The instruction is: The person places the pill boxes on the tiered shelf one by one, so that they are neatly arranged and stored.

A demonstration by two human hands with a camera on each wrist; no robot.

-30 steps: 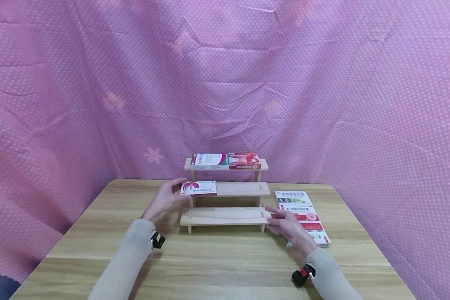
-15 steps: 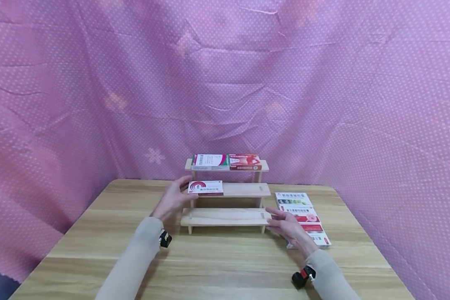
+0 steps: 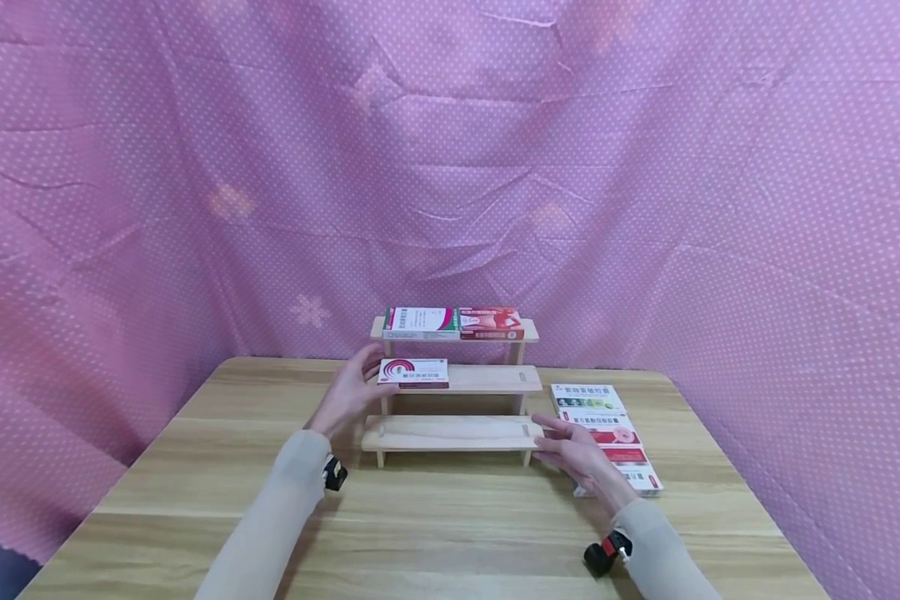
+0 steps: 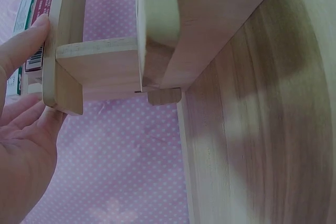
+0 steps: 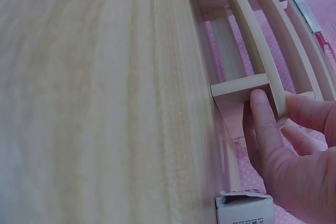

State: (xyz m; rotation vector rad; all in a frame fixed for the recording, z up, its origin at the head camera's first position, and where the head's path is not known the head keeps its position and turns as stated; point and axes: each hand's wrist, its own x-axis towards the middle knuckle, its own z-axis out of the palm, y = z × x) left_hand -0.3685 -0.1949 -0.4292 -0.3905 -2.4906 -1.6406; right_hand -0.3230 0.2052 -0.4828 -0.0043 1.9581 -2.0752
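Observation:
On the left part of the middle tier of a wooden three-tier display rack (image 3: 450, 431) lies a white and dark-red medicine box (image 3: 423, 372). My left hand (image 3: 347, 395) holds this box at its left end, thumb along the front side and the other fingers behind; the left wrist view shows the thumb (image 4: 35, 31) against the box's side, just above the shelf board. With my right hand (image 3: 576, 456) I grip the right end of the lowest tier. Its thumb lies over the board and fingers (image 5: 265, 124) press the underside near the leg.
On the top tier lie a white-green medicine box (image 3: 420, 322) and a red one (image 3: 490, 323), side by side. Several white medicine boxes (image 3: 587, 400) lie in a column on the table (image 3: 435, 533), right of the rack. Behind hangs a pink dotted cloth (image 3: 450, 167).
My left hand has slid the white and dark-red box rightwards, from overhanging the middle tier's left end to farther onto it. My right hand has kept its place on the lowest tier.

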